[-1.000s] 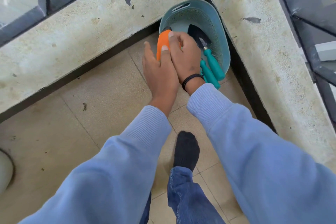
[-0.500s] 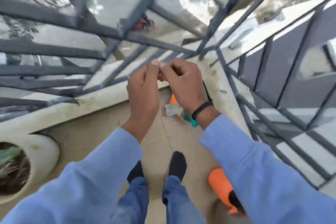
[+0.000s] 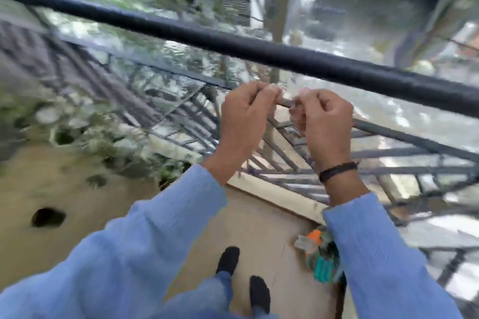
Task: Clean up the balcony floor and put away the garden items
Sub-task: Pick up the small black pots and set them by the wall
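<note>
- garden tools (image 3: 322,268) are sitting in a teal basket (image 3: 311,259) on the balcony floor (image 3: 261,225), low on the right, near the person's right sleeve (image 3: 375,254). the picture is blurry, so only an orange bit and teal handles are showing.
- left hand (image 3: 242,116) is staying up in the middle, in front of the dark railing (image 3: 259,52). its fingers are curling in and the fingertips are pressing together, close to the other hand. i cannot tell if it is pinching something small.
- right hand (image 3: 324,122) is sitting just beside the left one, with a black band (image 3: 337,171) on the wrist. its fingers are curling in too, and i cannot tell if anything is between them.
- both arms are wearing blue sleeves, reaching up from the near edge.
- two feet in black socks (image 3: 228,259) are standing on the tan floor, near the bottom, left of the basket.
- green plants (image 3: 116,137) are showing blurry on the left, near the far ledge.
- trees and buildings are showing far off past the railing.
</note>
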Tool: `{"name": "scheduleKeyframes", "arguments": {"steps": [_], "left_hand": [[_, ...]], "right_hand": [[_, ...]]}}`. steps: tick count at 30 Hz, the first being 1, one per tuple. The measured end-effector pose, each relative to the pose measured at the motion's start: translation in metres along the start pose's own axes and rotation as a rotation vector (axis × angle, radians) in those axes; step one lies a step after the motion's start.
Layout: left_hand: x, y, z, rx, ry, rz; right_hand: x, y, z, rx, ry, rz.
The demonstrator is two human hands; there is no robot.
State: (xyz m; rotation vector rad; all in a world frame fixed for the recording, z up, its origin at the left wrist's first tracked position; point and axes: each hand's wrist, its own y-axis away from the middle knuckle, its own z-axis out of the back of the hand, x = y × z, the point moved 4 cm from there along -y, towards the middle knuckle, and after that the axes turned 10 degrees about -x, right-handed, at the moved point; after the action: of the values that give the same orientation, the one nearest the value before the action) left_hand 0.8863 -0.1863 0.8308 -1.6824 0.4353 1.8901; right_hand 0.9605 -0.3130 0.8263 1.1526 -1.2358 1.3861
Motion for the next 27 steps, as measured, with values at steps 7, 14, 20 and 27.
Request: {"name": "scheduleKeyframes", "arguments": {"steps": [7,14,20,27], "left_hand": [[0.000,0.026,0.174,-0.351,0.055,0.039],[0.018,0.097,0.380,-0.773,0.068,0.095],[0.048,0.142,0.543,-1.001,0.116,0.147],[0.113,0.158,0.678,-1.027,0.067,0.289]], "right_hand": [[0.073,0.091,-0.143,0.448,-0.085,0.074],[0.120,0.273,-0.286,0.912,-0.138,0.205],[0.131,0.429,-0.400,1.184,-0.181,0.228],[0.099,0.538,-0.509,1.266,-0.111,0.111]]}}
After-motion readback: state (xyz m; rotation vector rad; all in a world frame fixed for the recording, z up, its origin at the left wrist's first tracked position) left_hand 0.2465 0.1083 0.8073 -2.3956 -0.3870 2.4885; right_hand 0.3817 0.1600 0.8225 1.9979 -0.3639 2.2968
